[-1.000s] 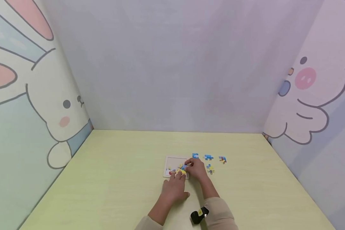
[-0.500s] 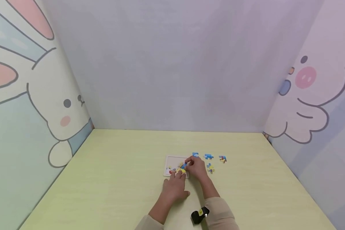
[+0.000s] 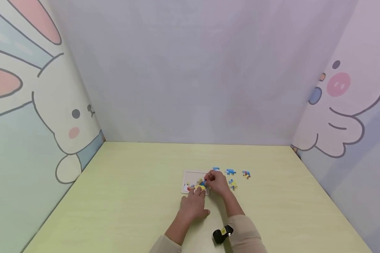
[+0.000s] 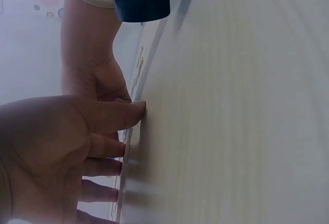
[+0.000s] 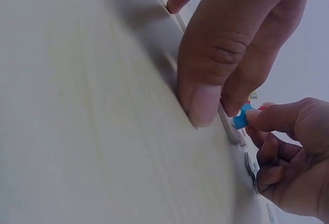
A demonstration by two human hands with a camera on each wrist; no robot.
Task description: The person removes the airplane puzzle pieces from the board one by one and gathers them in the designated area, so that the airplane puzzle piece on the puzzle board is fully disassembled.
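Observation:
In the head view a small puzzle tray (image 3: 183, 184) with a pale rim lies on the table. Yellow, red and blue pieces fill part of its near side. My left hand (image 3: 192, 206) lies palm down, its extended fingertips resting on the tray's near edge and pieces. At the tray's right side my right hand (image 3: 217, 182) pinches a puzzle piece (image 5: 240, 120) between thumb and finger; its blue part shows in the right wrist view. Whether this piece is seated cannot be told. The left fingers (image 4: 103, 167) reach over the tray's edge in the left wrist view.
Loose puzzle pieces lie right of the tray: a blue one (image 3: 230, 172), a red-and-blue one (image 3: 246, 174), a yellow-and-blue one (image 3: 232, 184), and another blue one (image 3: 216, 168) partly behind the right hand. A black wrist camera (image 3: 222, 234) sits by the right sleeve. Printed walls enclose the table.
The right fingers have shifted slightly at the pinched piece by the tray's right side. The left hand stays in place on the tray. The head view has moved a little.

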